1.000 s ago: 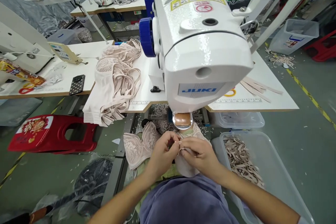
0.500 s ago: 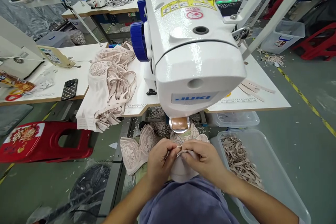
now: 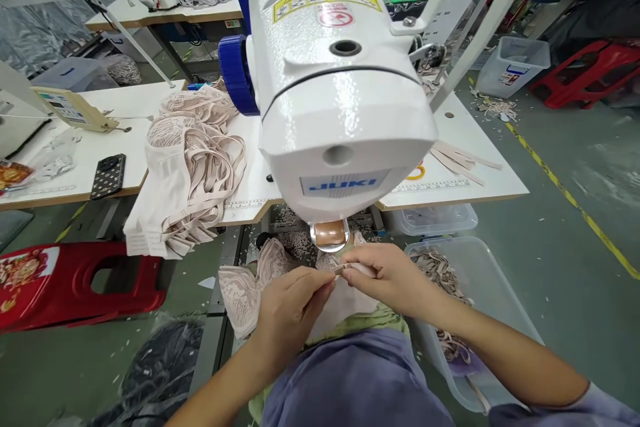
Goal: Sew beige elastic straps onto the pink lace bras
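Note:
A pale pink lace bra point(image 3: 239, 295) lies across the lap, below the head of a white sewing machine point(image 3: 345, 127). My left hand point(image 3: 293, 303) pinches the edge of the bra between thumb and fingertips. Close beside it, my right hand point(image 3: 383, 277) is closed on the same edge, with a bit of pale strap showing between its fingers. Both sets of fingertips almost meet just in front of the machine's presser area, where a round copper-coloured plate point(image 3: 330, 234) shows. Part of the bra is hidden under the hands.
Stacked bras point(image 3: 187, 173) hang over the table's front left. A clear bin point(image 3: 500, 287) of strap scraps stands at the right, near loose strips point(image 3: 463, 161) on the table. A red stool point(image 3: 85, 280) and a phone point(image 3: 109, 175) are at the left.
My right hand has turned and now grips the edge from above, nearer the machine. My left hand has shifted slightly left and down. The whole view has swung to the right.

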`<state>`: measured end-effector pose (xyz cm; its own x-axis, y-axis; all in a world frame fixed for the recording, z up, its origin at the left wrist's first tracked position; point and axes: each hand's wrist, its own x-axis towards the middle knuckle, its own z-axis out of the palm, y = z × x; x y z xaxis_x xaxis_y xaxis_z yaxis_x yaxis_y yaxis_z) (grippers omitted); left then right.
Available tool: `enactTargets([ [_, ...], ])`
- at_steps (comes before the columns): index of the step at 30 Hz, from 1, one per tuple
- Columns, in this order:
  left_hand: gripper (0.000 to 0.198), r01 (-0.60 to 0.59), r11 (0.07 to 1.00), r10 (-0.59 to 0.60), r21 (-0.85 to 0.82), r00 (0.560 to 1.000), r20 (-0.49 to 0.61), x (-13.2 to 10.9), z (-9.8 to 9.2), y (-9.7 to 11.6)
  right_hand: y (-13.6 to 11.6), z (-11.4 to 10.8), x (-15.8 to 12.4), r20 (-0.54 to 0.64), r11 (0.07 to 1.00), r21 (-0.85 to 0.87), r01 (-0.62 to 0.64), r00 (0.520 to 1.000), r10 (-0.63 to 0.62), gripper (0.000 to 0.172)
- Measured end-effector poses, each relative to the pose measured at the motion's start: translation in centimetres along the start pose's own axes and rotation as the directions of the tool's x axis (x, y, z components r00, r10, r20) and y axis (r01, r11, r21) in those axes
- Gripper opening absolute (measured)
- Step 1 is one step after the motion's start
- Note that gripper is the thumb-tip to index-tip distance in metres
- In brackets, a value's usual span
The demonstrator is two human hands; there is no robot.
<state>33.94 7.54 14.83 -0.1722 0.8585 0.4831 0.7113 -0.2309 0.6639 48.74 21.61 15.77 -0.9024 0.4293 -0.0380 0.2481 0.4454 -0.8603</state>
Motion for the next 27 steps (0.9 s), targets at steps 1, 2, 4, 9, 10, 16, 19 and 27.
enactTargets([
  [1, 0.012, 0.011, 1.0, -0.011, -0.003, 1.0, 0.008, 0.0, 0.0, -0.1, 0.0, -0.1, 0.0, 0.035, 0.998, 0.054, -0.041, 0.999, 0.039, 0.02],
  [2, 0.012, 0.016, 1.0, -0.016, -0.005, 1.0, 0.012, 0.0, 0.0, -0.1, -0.1, -0.2, 0.1, 0.071, 0.991, 0.104, -0.082, 0.995, 0.075, 0.02],
  [4, 0.012, 0.015, 1.0, -0.015, -0.01, 1.0, 0.018, 0.1, 0.0, -0.1, -0.2, -0.4, 0.1, 0.138, 0.972, 0.182, -0.147, 0.983, 0.123, 0.021],
  [9, 0.013, 0.024, 1.0, -0.024, 0.008, 0.999, 0.045, 0.1, 0.0, -0.2, -0.4, -0.7, 0.2, 0.186, 0.967, 0.202, -0.156, 0.975, 0.119, 0.02],
  [10, 0.013, 0.03, 0.999, -0.031, 0.012, 0.998, 0.05, 0.2, 0.0, -0.2, -0.4, -0.7, 0.1, 0.186, 0.971, 0.192, -0.145, 0.977, 0.109, 0.019],
  [16, 0.018, 0.18, 0.982, -0.186, 0.05, 0.96, 0.208, 1.1, -0.6, -0.3, -0.9, -0.5, -0.3, 0.115, 0.997, 0.047, -0.056, 0.992, 0.051, 0.017],
  [19, 0.022, 0.197, 0.975, -0.221, 0.104, 0.908, 0.356, 1.5, -0.6, -0.7, -0.7, 0.0, -0.5, 0.097, 0.999, -0.033, -0.043, 0.994, 0.046, 0.014],
  [27, 0.036, 0.084, 0.948, -0.141, 0.306, 0.976, 0.166, 1.5, 1.0, -0.8, -0.5, 0.1, 0.3, -0.166, 0.921, -0.357, 0.155, 0.96, -0.226, 0.023],
])
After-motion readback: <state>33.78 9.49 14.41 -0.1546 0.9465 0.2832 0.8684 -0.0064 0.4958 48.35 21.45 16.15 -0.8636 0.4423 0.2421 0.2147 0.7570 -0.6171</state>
